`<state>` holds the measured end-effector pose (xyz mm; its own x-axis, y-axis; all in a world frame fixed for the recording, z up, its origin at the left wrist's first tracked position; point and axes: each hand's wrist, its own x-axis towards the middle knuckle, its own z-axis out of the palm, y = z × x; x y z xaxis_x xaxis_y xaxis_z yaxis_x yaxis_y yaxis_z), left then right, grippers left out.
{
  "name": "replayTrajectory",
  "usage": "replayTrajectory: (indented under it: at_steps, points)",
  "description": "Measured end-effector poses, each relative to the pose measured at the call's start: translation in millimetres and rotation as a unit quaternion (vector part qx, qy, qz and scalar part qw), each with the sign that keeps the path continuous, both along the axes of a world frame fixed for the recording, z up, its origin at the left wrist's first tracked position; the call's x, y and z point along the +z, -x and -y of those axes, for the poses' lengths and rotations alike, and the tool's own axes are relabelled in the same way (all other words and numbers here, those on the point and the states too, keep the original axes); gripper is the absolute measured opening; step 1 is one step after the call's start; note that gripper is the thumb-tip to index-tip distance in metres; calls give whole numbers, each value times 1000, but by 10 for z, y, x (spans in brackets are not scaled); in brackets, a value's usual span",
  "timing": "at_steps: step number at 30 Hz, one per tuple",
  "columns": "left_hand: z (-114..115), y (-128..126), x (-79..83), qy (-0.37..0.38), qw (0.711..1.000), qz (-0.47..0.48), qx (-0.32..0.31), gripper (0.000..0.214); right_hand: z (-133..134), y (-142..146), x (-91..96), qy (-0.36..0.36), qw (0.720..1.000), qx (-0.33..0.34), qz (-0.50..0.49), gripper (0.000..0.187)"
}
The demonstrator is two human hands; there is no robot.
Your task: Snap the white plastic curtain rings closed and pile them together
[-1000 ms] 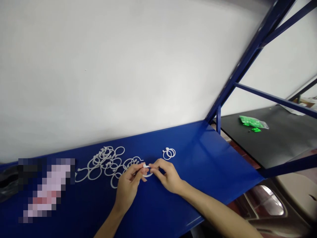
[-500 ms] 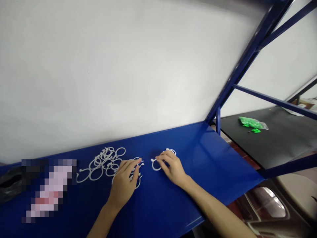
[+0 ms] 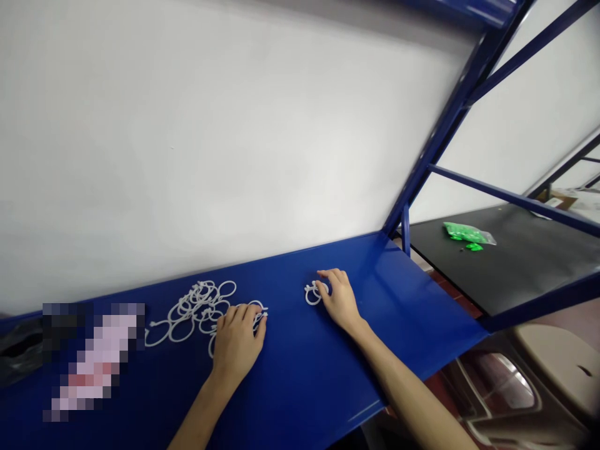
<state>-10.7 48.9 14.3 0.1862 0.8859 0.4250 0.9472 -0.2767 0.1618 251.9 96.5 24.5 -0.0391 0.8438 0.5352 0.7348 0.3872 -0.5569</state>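
While L hand (image 3: 237,342) covers part of white-ring pile (image 3: 197,300) (finger grip hidden, can't tell), R hand (image 3: 343,304), thumb & fingers (image 3: 334,275) spread, is at ring cluster (image 3: 314,287) on worktop (image 3: 300,381).

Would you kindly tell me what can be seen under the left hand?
Parts of white rings show past the edges of the left hand, on the blue table. Whatever lies directly beneath is covered, so any rings there cannot be counted.

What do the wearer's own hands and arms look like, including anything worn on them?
The left hand and right hand are both ungloved. No sleeve shows on either arm as far as the picture's edge, and no watch or bracelet is visible.
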Motion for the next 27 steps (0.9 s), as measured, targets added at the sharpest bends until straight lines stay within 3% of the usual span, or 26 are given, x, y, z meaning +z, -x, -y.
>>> replayTrajectory:
  at_steps: [9, 14, 18, 23, 27]
  points:
    - [32, -6, 85, 0, 995, 91, -43, 19, 214, 284, 52, -13, 988, 154, 30, 20]
    - [45, -17, 135, 18, 986, 150, -72, 21, 293, 554, 18, 32, 961, 252, 110, 40]
    - [16, 34, 123, 51, 981, 175, -63, 22, 206, 719, -69, 51, 951, 246, 180, 51]
    - [0, 74, 141, 55, 987, 145, -39, 22, 117, 700, -134, 77, 962, 228, 127, 19]
    - [11, 57, 135, 63, 992, 106, -22, 18, 161, 627, -102, 89, 966, 229, 80, 13]
